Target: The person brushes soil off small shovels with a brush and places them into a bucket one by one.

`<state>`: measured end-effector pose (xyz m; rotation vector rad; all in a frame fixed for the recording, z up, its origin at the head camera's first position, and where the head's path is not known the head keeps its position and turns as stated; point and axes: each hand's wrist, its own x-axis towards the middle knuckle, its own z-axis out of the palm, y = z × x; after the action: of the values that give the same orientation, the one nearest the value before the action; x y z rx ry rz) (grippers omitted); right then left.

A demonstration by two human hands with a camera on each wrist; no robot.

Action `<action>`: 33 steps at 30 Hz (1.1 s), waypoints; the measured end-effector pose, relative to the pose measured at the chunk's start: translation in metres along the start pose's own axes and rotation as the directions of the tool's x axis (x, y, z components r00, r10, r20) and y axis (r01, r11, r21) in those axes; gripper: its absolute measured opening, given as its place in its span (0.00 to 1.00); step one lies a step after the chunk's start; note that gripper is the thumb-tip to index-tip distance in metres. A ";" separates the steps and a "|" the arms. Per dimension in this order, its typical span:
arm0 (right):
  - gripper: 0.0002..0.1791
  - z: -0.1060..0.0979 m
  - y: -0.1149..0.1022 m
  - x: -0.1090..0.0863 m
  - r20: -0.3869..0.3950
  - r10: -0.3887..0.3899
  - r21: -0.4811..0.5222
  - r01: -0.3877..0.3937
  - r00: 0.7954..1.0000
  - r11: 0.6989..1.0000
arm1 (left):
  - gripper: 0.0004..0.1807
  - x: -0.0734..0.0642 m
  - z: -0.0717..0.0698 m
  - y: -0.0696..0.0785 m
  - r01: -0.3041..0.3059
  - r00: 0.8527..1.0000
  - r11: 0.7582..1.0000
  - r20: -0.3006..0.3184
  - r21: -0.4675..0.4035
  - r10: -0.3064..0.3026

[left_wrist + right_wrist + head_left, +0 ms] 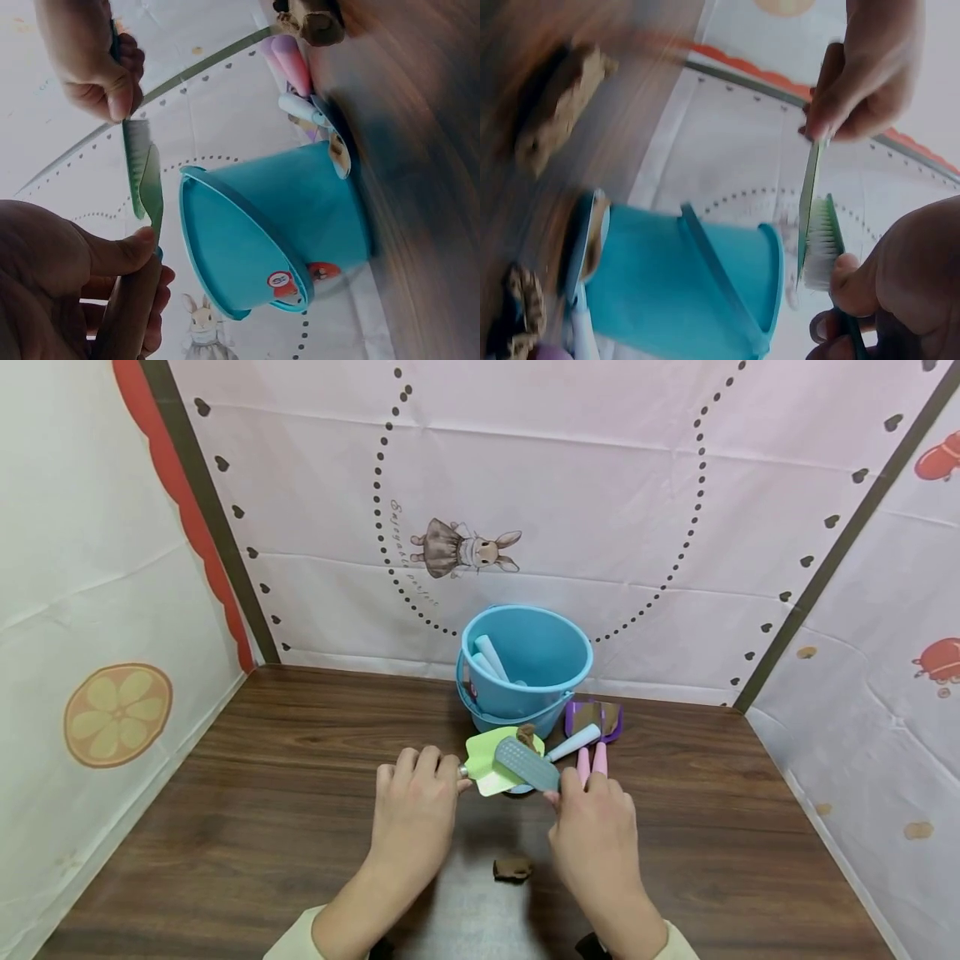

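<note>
Left hand: left hand grips the brown handle of a lime-green toy shovel; thumb along the handle top, fingers wrapped under; narrow, firm hold
Right hand: right hand grips a grey-green brush by its handle end; thumb and fingers closed round it
Shovel and brush: both held up off the table, in front of the bucket; brush crosses over the shovel blade in head view; white bristles face the blade, right up against it in right wrist view
Bucket: blue bucket upright near the back wall; pale-blue handles lean inside at its left; bail hangs down the front
By bucket base: shovel with light-blue handle on table, partly hidden under the lime-green blade; brown lump in its scoop
Right of bucket: purple scoop with brown pieces in it; two pink handles just in front; can't tell what they join
Table: wood-grain table; loose brown chunk lies between the forearms
Backdrop: white cloth wall with printed rabbit, sideways
</note>
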<state>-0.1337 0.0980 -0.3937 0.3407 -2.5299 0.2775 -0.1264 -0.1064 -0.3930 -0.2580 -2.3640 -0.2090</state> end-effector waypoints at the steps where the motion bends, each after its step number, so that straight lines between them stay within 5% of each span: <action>1: 0.17 -0.001 0.003 0.001 0.006 0.015 -0.003 -0.015 1.000 1.000 | 0.18 0.000 -0.001 -0.001 0.001 1.000 1.000 0.001 0.002 -0.001; 9: 0.14 -0.006 0.008 0.006 0.043 0.069 -0.014 -0.068 0.997 0.998 | 0.17 0.000 -0.003 -0.005 0.021 0.999 1.000 0.041 0.006 -0.022; 18: 0.18 -0.002 -0.019 -0.012 0.000 -0.111 0.035 0.111 0.994 0.993 | 0.17 0.000 -0.009 -0.005 0.007 0.998 1.000 0.069 0.009 -0.007; 24: 0.19 0.002 -0.004 -0.002 -0.046 -0.024 0.006 0.024 0.999 1.000 | 0.17 -0.001 -0.014 -0.009 0.019 0.997 1.000 0.078 0.004 -0.019; 33: 0.18 -0.007 0.020 0.011 -0.004 0.082 0.046 -0.082 0.997 0.996 | 0.16 -0.001 -0.016 -0.016 0.033 0.992 0.999 0.123 -0.004 -0.032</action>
<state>-0.1451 0.1163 -0.3845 0.2538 -2.5388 0.3674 -0.1189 -0.1258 -0.3834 -0.2415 -2.4912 -0.2219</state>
